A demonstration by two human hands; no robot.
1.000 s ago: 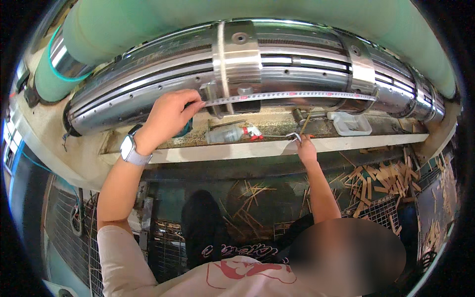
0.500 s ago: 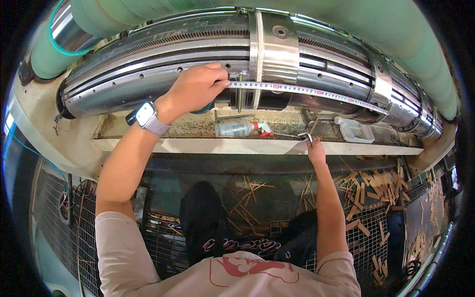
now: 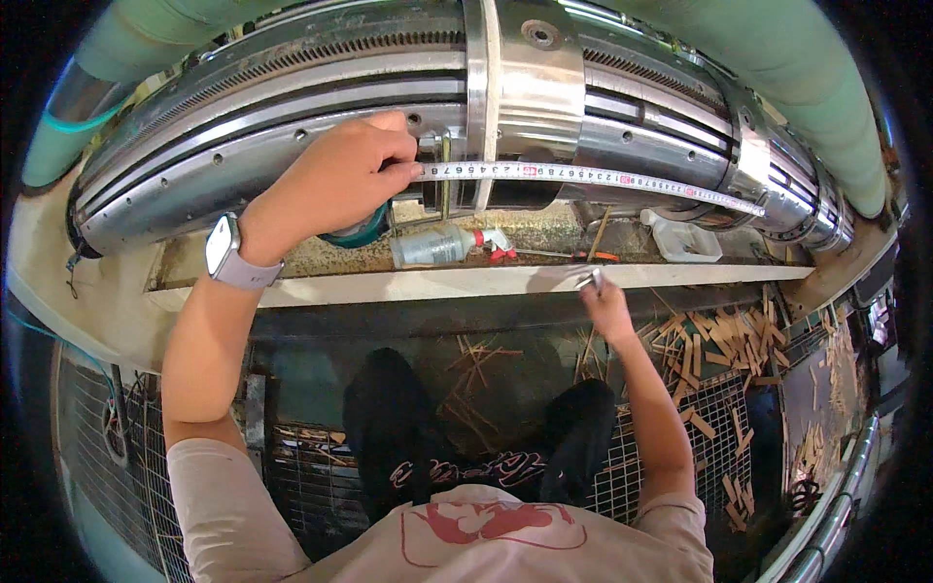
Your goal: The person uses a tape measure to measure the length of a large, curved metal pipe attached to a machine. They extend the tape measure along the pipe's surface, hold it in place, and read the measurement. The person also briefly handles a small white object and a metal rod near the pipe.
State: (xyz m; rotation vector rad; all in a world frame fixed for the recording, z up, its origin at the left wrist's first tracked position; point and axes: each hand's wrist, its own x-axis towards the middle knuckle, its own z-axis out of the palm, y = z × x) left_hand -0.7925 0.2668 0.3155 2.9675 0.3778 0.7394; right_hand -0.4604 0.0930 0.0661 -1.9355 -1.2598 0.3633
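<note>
My left hand (image 3: 340, 175) is closed at the left end of a tape measure (image 3: 573, 174), thumb and finger pinching its white blade. The blade stretches rightward along a large steel roller shaft (image 3: 632, 146), passing in front of a wide metal collar (image 3: 539, 92). Below my left palm shows a rounded teal object (image 3: 362, 231), partly covered, so I cannot tell what it is. My right hand (image 3: 609, 309) is closed around a small silver metal tool (image 3: 590, 280) in front of the ledge; motion blurs its shape.
On the ledge (image 3: 389, 289) lie a clear spray bottle (image 3: 432, 247) with a red-and-white head, an orange-handled screwdriver (image 3: 593, 257) and a white plastic container (image 3: 685, 239). Green pipes (image 3: 816, 87) curve overhead. Wooden strips (image 3: 719, 340) litter the floor and grating.
My view has shifted, so the shaft appears nearer. My right hand has drawn back from the ledge with the silver tool, uncovering the screwdriver's orange handle. My left hand still pinches the tape.
</note>
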